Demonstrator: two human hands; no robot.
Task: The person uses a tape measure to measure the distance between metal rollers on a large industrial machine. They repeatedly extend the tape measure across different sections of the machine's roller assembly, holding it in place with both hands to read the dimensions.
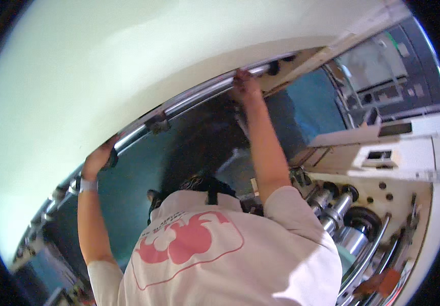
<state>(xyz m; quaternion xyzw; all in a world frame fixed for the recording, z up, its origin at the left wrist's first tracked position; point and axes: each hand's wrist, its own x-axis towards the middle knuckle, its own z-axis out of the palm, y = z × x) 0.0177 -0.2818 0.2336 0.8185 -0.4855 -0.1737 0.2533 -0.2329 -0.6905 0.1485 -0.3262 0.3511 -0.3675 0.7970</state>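
Note:
Neither of my own hands is in view. A person in a white T-shirt point(230, 255) with a pink print stands right in front of me, back turned, leaning into a large machine. Both of that person's arms reach up to a long metal bar point(189, 99) that runs along the edge of a raised cream cover point(102, 66). One hand point(99, 158), with a white wristband below it, grips the bar at the left. The other hand point(245, 84) holds the bar further right. Their dark-haired head point(204, 153) is inside the opening.
Inside the opening lies a teal surface point(128, 183). Several shiny metal rollers point(339, 214) and curved rails sit at the lower right. A cream machine housing point(383, 153) with small openings stands to the right, with a dark panel point(393, 71) behind it.

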